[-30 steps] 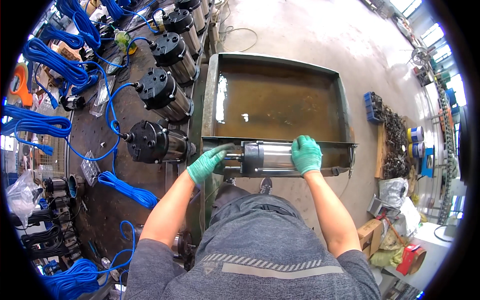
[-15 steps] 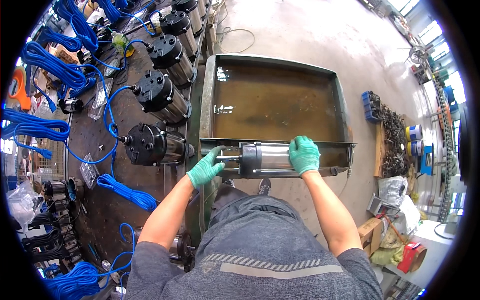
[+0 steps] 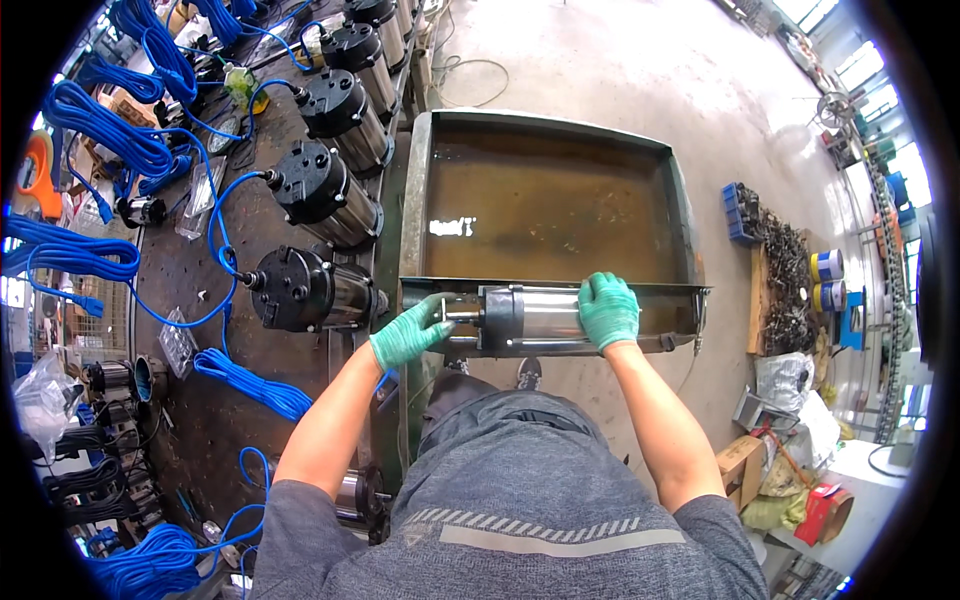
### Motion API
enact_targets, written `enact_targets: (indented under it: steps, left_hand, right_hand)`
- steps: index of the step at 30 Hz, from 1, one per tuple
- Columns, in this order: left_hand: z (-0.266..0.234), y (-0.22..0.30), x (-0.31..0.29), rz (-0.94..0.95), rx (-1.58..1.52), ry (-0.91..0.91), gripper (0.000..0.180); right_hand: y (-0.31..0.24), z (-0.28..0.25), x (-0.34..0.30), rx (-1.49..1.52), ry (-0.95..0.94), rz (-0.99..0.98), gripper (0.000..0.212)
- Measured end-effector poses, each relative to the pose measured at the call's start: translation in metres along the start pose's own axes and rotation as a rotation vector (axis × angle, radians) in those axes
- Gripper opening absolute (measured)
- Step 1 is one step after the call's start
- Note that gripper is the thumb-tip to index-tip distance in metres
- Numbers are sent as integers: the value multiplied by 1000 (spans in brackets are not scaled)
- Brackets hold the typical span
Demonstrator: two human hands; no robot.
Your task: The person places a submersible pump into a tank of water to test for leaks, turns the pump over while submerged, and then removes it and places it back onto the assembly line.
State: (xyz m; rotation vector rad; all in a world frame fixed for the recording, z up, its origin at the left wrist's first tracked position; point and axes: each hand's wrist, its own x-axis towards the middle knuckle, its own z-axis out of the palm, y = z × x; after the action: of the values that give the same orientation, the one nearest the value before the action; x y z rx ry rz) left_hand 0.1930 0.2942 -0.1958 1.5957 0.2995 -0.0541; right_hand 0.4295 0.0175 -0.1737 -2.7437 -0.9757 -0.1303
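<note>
Motor point(image 3: 548, 312), steel-cased, horiz. at metal tank point(image 3: 414, 200) near side | R hand point(image 3: 609, 312) on it, fingers tog., grip unclear | L hand point(image 3: 406, 335) by shaft point(image 3: 466, 316), fingers bent, pinch can't tell

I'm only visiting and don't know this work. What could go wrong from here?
The silver-and-black metal cylinder might roll or slip if the green-gloved right hand on its side lost its hold.

The green-gloved left hand is right by the thin metal shaft at the cylinder's end; if that turned, fingers or glove could perhaps get caught.

The grey metal tray of brownish liquid lies just beyond, so a slip might cause a splash.
</note>
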Motion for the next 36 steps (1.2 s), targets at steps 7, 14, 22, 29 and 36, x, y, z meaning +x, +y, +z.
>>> enact_targets:
  steps: [7, 14, 22, 29, 36]
  left_hand:
    - [-15, -3, 10, -144, 356, -135, 38]
    - [1, -14, 5, -32, 463, 41, 35]
    - [-4, -17, 9, 7, 426, -16, 28]
    - [1, -29, 8, 161, 535, 147, 32]
    - [-3, 5, 14, -655, -379, 94, 29]
  right_hand:
    - [-3, -5, -1, 9, -10, 13, 17]
    - [1, -1, -1, -7, -11, 8, 17]
    - [0, -3, -3, 21, 14, -1, 16]
    - [3, 0, -1, 14, 32, -16, 16]
    - [-1, -3, -1, 32, 16, -4, 16]
